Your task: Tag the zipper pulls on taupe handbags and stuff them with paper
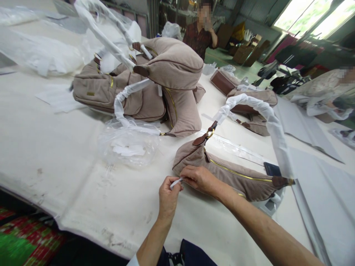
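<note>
Location type: workshop. Indicators: broad white counter (pixel 55 147) carrying several matching bags (pixel 235 181); plastic wrapping (pixel 55 53) at 10 o'clock; cardboard boxes (pixel 244 53) on green floor (pixel 221 57), 1 o'clock; large window (pixel 310 18), 2 o'clock.

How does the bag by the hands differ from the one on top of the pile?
The front bag rests on the table; the top bag lies on other bags. The front bag's gold zipper shows along its length; the top bag's is mostly hidden. The left hand and right hand are by the front bag; neither is near the top bag. Both have pinkish-tan fabric, brown trim and white-wrapped handles.
</note>
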The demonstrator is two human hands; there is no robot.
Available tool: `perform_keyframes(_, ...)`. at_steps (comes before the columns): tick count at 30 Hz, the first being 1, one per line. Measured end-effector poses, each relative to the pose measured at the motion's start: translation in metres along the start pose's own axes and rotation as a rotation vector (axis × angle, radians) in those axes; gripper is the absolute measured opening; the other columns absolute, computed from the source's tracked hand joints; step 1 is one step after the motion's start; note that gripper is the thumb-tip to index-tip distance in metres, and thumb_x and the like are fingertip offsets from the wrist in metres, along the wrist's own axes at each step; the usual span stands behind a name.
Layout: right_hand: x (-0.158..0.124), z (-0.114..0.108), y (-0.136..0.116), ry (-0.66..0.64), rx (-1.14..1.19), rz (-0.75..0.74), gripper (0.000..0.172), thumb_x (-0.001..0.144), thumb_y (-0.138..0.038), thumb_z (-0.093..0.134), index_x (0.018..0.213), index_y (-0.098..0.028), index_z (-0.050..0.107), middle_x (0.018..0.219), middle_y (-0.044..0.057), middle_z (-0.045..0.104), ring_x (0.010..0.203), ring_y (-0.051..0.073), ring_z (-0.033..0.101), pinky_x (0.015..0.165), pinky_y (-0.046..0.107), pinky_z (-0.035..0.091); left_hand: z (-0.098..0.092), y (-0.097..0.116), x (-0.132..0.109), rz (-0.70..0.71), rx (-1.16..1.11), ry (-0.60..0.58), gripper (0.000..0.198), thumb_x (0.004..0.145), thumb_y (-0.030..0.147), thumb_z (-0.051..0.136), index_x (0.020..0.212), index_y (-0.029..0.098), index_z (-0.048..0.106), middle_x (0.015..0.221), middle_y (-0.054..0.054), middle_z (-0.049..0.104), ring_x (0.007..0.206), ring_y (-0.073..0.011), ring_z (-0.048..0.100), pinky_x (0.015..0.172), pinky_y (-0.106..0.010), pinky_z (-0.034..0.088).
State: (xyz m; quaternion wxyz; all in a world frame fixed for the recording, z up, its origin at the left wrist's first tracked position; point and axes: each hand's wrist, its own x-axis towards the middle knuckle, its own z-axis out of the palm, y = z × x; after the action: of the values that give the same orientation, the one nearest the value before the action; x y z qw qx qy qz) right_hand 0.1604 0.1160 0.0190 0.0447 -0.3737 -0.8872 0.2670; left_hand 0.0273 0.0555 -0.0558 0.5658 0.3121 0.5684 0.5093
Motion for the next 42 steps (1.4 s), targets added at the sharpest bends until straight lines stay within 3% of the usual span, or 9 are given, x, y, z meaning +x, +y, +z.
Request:
perform_keyframes(8, 0.000, 0.006, -0.001, -0.018, -0.175, -0.001, 0.006, 0.081, -0.014, 0.051, 0.082, -0.017, 0.056, 0.078, 0.000, 0.055, 0.059, 0.009, 0.046, 0.050, 0.021, 0.027, 0.003, 0.003, -0.003, -0.027, -0.141, 0.008, 0.026, 0.069, 0.026, 0.062, 0.093, 0.018, 0.054, 0.073, 0.003, 0.060, 0.059, -0.0111, 0.058, 0.060, -0.024, 0.048)
perform_keyframes(11, 0.000, 0.006, -0.002, -0.032, -0.191, -0.008, 0.007, 0.082, -0.014, 0.050, 0.086, -0.017, 0.055, 0.078, 0.000, 0.054, 0.059, 0.009, 0.046, 0.049, 0.021, 0.027, 0.003, 0.001, -0.004, -0.020, -0.144, -0.023, 0.020, 0.070, 0.028, 0.062, 0.087, 0.017, 0.057, 0.074, 0.002, 0.062, 0.064, -0.0116, 0.059, 0.063, -0.024, 0.048)
perform_keyframes(15, -0.002, 0.008, -0.004, -0.067, -0.253, -0.012, 0.007, 0.085, -0.017, 0.048, 0.089, -0.017, 0.054, 0.083, 0.001, 0.054, 0.057, 0.008, 0.046, 0.047, 0.022, 0.027, 0.005, 0.000, -0.004, -0.016, -0.032, 0.048, 0.010, 0.073, 0.025, 0.057, 0.080, 0.018, 0.058, 0.062, 0.003, 0.060, 0.055, -0.0115, 0.058, 0.057, -0.023, 0.046)
perform_keyframes(21, -0.015, 0.011, 0.005, -0.092, -0.347, -0.120, 0.016, 0.089, -0.016, 0.040, 0.097, -0.018, 0.054, 0.096, 0.004, 0.055, 0.073, 0.011, 0.053, 0.051, 0.021, 0.033, 0.010, 0.001, -0.005, -0.006, -0.025, 0.082, 0.007, 0.072, 0.022, 0.054, 0.077, 0.018, 0.057, 0.053, 0.004, 0.059, 0.052, -0.0129, 0.057, 0.054, -0.023, 0.044)
perform_keyframes(27, -0.012, 0.002, 0.009, -0.074, -0.091, -0.107, 0.021, 0.091, -0.022, 0.041, 0.092, -0.016, 0.060, 0.093, 0.005, 0.057, 0.072, 0.010, 0.054, 0.061, 0.020, 0.040, 0.009, -0.007, -0.006, 0.027, -0.015, 0.070, 0.006, 0.071, 0.022, 0.053, 0.075, 0.019, 0.057, 0.053, 0.004, 0.060, 0.053, -0.0134, 0.058, 0.055, -0.023, 0.043)
perform_keyframes(33, 0.013, -0.012, 0.005, -0.097, 0.115, 0.018, 0.009, 0.078, -0.019, 0.061, 0.072, -0.012, 0.062, 0.072, 0.001, 0.058, 0.067, 0.011, 0.053, 0.060, 0.019, 0.039, 0.003, -0.016, -0.004, 0.171, 0.079, -0.027, 0.008, 0.075, 0.020, 0.052, 0.078, 0.020, 0.059, 0.068, 0.002, 0.061, 0.061, -0.0139, 0.060, 0.058, -0.023, 0.046)
perform_keyframes(35, 0.020, -0.014, 0.006, -0.131, 0.083, 0.054, 0.007, 0.074, -0.015, 0.065, 0.079, -0.011, 0.064, 0.074, 0.002, 0.060, 0.068, 0.012, 0.054, 0.060, 0.020, 0.039, -0.001, -0.017, -0.001, 0.258, 0.119, -0.062, 0.010, 0.076, 0.020, 0.051, 0.078, 0.021, 0.060, 0.073, 0.000, 0.060, 0.065, -0.0148, 0.060, 0.061, -0.025, 0.047)
perform_keyframes(38, 0.028, -0.015, 0.007, -0.215, -0.009, 0.080, 0.019, 0.071, -0.014, 0.067, 0.090, -0.013, 0.067, 0.082, 0.004, 0.063, 0.073, 0.014, 0.056, 0.062, 0.022, 0.040, -0.005, -0.018, 0.003, 0.366, 0.170, -0.108, 0.011, 0.075, 0.019, 0.052, 0.076, 0.022, 0.062, 0.074, 0.000, 0.060, 0.070, -0.0162, 0.059, 0.065, -0.027, 0.047)
perform_keyframes(42, 0.033, -0.015, 0.004, -0.280, -0.113, 0.070, 0.009, 0.070, -0.013, 0.066, 0.077, -0.016, 0.070, 0.082, 0.004, 0.064, 0.071, 0.016, 0.057, 0.059, 0.023, 0.039, -0.006, -0.021, 0.006, 0.400, 0.194, -0.128, 0.010, 0.075, 0.018, 0.052, 0.075, 0.023, 0.061, 0.077, -0.001, 0.060, 0.073, -0.0168, 0.059, 0.068, -0.028, 0.047)
